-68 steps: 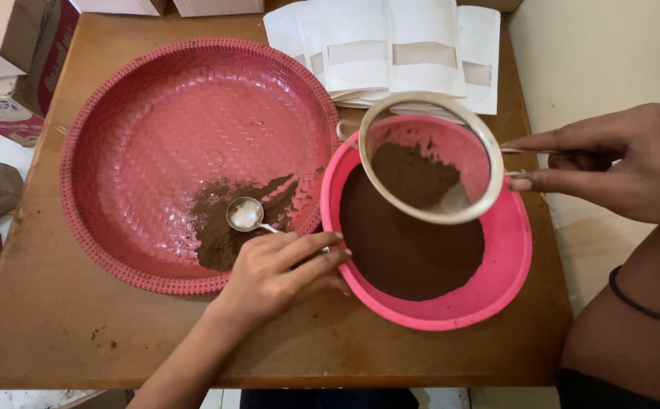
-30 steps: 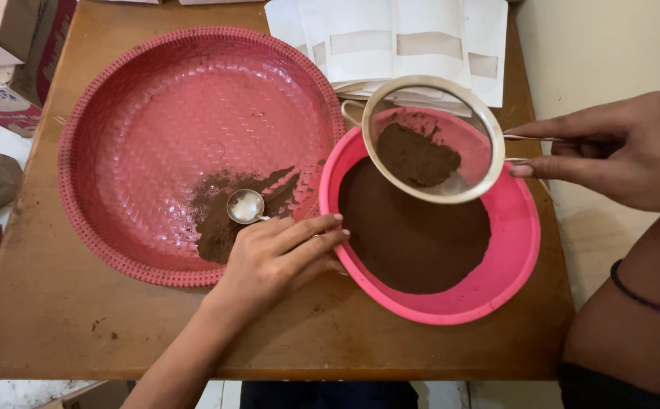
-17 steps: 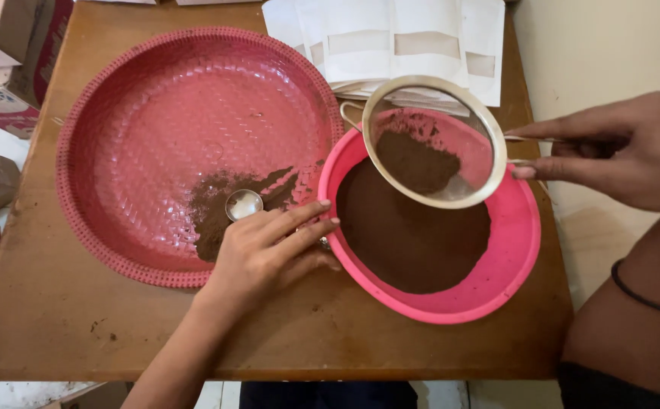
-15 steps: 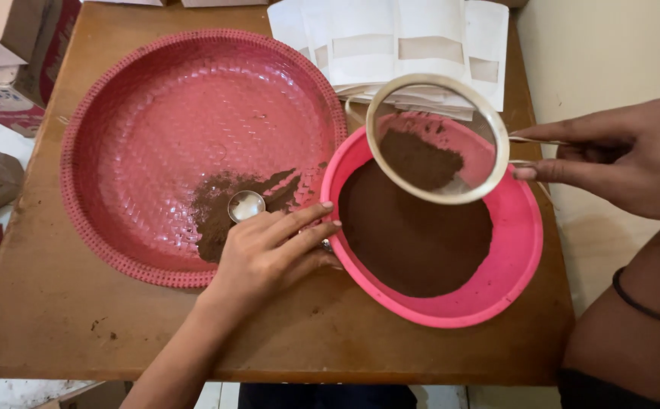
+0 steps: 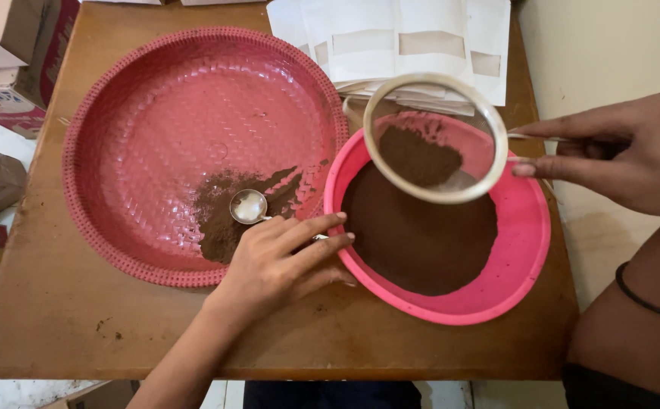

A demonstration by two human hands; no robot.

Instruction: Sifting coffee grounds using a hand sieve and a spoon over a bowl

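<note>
Your right hand [image 5: 633,155] still pinches the sieve [image 5: 436,138] over the bowl [image 5: 523,257], barely shifted. Your left hand [image 5: 280,261] stays flat, fingers loose, on the spoon [image 5: 248,206].

bare table strip [image 5: 80,333] along near edge passable; woven tray [image 5: 140,98], pink bowl [image 5: 527,250], white pouches [image 5: 421,38] crowd rest.

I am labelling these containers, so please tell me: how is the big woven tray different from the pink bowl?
The woven tray is wider and shallow, with a textured, woven-pattern surface; the pink bowl is smaller, deeper and smooth. The tray holds only a small patch of brown powder and a metal spoon; the bowl's bottom is covered with powder. Both are round, reddish, and rest on the wooden table.
</note>
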